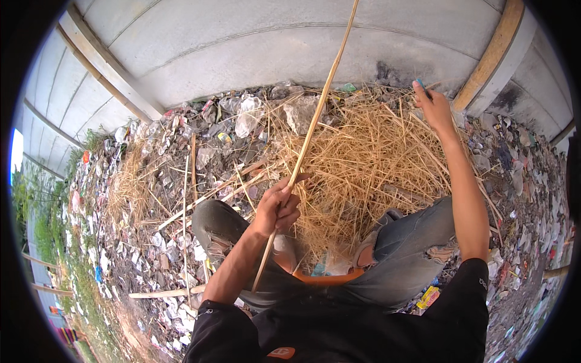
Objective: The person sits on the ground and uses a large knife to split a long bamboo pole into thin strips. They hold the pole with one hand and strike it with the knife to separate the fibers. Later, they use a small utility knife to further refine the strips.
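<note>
So the left hand (278,209) is gripping a long, pale strip of wood or bamboo (321,109), fingers curling right around it below the middle. The right hand (433,110) is hanging out to the side, well apart from the strip, and it's closing around a small blue-and-black thing (422,86); can't tell from here what that is, honestly. The strip is slanting across the front of the person, its lower end sitting over the left thigh and its far end running up past the wall's base and out of sight. Right below and beyond it, a big heap of straw-coloured shavings (369,151) is spreading between the knees and out toward the wall. The person is sitting low in worn, torn jeans (399,266), with something orange (330,278) showing between the legs. Off to the left, more thin sticks (184,224) are lying around, one pale piece (160,294) resting near the left elbow. Scraps of litter (145,242) are covering the ground on both sides, a yellow wrapper (428,297) lying near the right sleeve. Behind everything, a grey panel wall (272,42) is standing, wooden posts (490,54) leaning along it.
</note>
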A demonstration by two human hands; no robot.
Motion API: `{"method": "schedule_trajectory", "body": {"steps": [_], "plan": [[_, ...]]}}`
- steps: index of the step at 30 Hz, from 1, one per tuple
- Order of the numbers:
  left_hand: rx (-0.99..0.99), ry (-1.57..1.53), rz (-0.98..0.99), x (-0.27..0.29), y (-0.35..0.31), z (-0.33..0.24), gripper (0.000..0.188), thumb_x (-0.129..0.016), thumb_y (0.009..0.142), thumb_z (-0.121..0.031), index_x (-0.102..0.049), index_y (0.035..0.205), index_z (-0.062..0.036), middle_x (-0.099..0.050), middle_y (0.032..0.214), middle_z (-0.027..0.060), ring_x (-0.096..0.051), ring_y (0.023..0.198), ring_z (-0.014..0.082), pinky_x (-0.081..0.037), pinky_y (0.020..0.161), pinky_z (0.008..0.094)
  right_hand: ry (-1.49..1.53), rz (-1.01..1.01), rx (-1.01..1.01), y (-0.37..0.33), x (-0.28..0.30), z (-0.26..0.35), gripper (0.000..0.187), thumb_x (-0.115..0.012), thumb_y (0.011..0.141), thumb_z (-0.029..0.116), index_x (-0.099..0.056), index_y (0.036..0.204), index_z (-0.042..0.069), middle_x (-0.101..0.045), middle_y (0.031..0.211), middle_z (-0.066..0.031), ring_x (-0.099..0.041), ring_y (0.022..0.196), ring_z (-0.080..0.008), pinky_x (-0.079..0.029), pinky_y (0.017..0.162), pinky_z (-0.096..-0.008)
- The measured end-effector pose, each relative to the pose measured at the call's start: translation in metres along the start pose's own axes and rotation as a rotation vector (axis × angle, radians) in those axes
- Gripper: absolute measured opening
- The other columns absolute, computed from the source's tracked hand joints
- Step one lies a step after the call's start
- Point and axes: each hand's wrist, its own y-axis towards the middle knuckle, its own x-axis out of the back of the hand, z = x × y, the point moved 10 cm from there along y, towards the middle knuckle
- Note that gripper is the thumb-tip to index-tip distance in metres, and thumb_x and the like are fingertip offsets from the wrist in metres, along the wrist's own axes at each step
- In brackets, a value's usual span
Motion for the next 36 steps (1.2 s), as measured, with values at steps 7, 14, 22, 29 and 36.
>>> {"method": "schedule_trajectory", "body": {"steps": [7, 14, 22, 29, 36], "plan": [[-0.102, 0.045, -0.062, 0.004, 0.007, -0.015, 0.058, -0.044, 0.093, -0.021, -0.038, 0.146, 0.0022, -0.03, 0.053, -0.0036, -0.025, 0.034, 0.0063, -0.024, 0.032, 0.0216, 0.116, 0.549, 0.401, -0.13, -0.106, 0.168, 0.06, -0.047, 0.1, 0.057, -0.063, 0.073, 0.006, -0.045, 0.05, -0.0024, -0.044, 0.044, -0.0173, -0.035, 0.046, -0.0353], [-0.114, 0.127, -0.045, 0.002, 0.009, -0.009, 0.042, -0.04, 0.105, -0.019, -0.041, 0.145, -0.0064, -0.03, 0.06, -0.0058, -0.025, 0.043, 0.005, -0.026, 0.04, 0.0198, 0.17, 0.686, 0.59, -0.208, -0.137, 0.223, 0.061, -0.045, 0.1, 0.053, -0.062, 0.074, 0.001, -0.061, 0.061, -0.0225, -0.064, 0.058, -0.0384, -0.05, 0.055, -0.0474], [-0.064, 0.304, -0.077, 0.009, 0.0, 0.01, 0.045, -0.043, 0.105, -0.017, -0.036, 0.147, -0.0045, -0.033, 0.063, -0.0068, -0.031, 0.049, 0.0039, -0.028, 0.046, 0.0214, -0.003, 0.526, 0.434, -0.143, -0.155, 0.178, 0.065, -0.039, 0.099, 0.063, -0.059, 0.071, 0.008, -0.046, 0.047, -0.0027, -0.046, 0.039, -0.0197, -0.041, 0.041, -0.0359], [0.064, 0.313, 0.028, -0.005, -0.002, 0.023, 0.048, -0.042, 0.104, -0.017, -0.033, 0.148, -0.0002, -0.038, 0.064, -0.0082, -0.035, 0.047, 0.0027, -0.028, 0.045, 0.0212, -0.157, 0.339, 0.418, -0.068, -0.145, 0.122, 0.067, -0.036, 0.101, 0.062, -0.055, 0.065, 0.01, -0.037, 0.046, 0.0022, -0.037, 0.04, -0.0161, -0.033, 0.041, -0.0363], [0.19, 0.473, 0.21, -0.019, -0.043, 0.046, 0.049, -0.045, 0.106, -0.023, -0.036, 0.147, 0.0012, -0.038, 0.059, -0.0091, -0.035, 0.046, 0.0022, -0.027, 0.045, 0.02, -0.162, -0.115, -0.177, 0.043, 0.012, -0.057, 0.072, -0.043, 0.098, 0.064, -0.056, 0.059, 0.005, -0.052, 0.054, -0.0074, -0.049, 0.049, -0.0235, -0.038, 0.052, -0.0426]]}}
